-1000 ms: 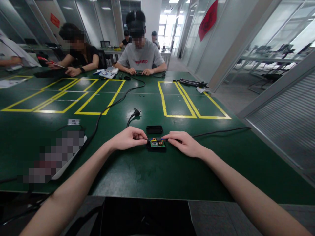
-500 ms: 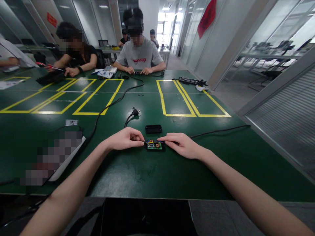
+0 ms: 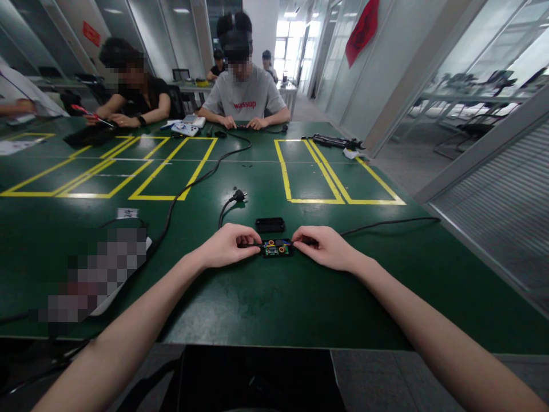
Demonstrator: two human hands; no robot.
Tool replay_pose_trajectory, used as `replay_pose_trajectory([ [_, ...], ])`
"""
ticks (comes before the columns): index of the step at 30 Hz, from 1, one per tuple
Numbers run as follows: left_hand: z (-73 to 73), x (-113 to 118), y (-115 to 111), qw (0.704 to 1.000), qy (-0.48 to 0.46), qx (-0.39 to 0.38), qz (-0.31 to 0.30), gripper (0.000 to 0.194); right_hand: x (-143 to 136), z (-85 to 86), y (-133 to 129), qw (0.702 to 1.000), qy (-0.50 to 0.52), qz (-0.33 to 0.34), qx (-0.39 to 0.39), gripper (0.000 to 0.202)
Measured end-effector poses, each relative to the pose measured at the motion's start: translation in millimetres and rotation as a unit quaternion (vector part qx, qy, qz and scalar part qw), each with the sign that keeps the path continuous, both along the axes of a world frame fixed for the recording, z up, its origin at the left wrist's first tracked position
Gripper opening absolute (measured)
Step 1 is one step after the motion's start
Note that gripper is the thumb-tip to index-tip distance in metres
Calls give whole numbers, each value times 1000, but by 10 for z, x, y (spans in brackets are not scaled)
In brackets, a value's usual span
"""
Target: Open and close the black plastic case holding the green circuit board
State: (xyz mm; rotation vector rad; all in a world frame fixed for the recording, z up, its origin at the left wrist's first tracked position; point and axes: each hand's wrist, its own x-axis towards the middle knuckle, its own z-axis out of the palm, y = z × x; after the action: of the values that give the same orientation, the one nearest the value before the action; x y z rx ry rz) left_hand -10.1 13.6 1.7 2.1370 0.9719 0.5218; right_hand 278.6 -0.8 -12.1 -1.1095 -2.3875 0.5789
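- Green circuit board with copper-coloured ring coils and thin blue and yellow wires: at the centre of the frame, seated in an open black plastic case, board side up.
- Left hand: thumb and fingertips pinched together on a black rubbery cable at the case's left end.
- Right hand: thumb and fingertips closed on a long black cable at the case's other end; the exact grip is partly hidden by the fingers. This cable emerges beyond the hand and runs toward the right of the frame.
- Black rectangular plastic lid: just above the case in the frame, hollow side up, apart from both hands.
- Black two-pin mains plug: above the left hand, its cord dropping out of sight behind that hand.
- White paper label marked 24: left of centre, above a pale-edged flat object whose face is blurred.
- Glossy green tabletop: beneath everything, with rectangles of yellow tape across the middle of the frame.
- Folded black tripod-like stand: upper right of centre.
- Person in a grey T-shirt: top centre, both hands at a small dark object.
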Motion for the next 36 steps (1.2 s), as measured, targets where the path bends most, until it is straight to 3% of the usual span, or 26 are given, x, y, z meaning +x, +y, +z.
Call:
replay_pose_trajectory([
  [5,-35,9,10,995,29,88,-28,18,28,-7,21,996,28,44,65,19],
  [11,-112,-6,64,976,60,209,-10,17,-30,-80,46,989,-37,-13,142,24],
  [13,-123,-9,66,971,75,226,-7,19,-35,-95,56,986,-54,-5,155,25],
  [17,-127,-13,46,970,90,228,-11,23,-10,-95,61,985,-65,39,154,23],
  [22,-127,15,28,958,113,263,4,25,-31,-82,58,980,-103,-2,173,28],
  [25,-132,38,25,956,105,271,28,22,-58,-101,76,981,-77,-4,179,28],
  [28,-142,52,34,965,64,244,72,17,-76,-159,113,984,-15,-38,172,24],
  [32,-179,70,79,960,65,209,173,20,-119,-271,183,983,14,-107,149,33],
  [36,-234,114,111,967,48,162,192,21,-160,-340,229,988,50,-103,105,31],
])
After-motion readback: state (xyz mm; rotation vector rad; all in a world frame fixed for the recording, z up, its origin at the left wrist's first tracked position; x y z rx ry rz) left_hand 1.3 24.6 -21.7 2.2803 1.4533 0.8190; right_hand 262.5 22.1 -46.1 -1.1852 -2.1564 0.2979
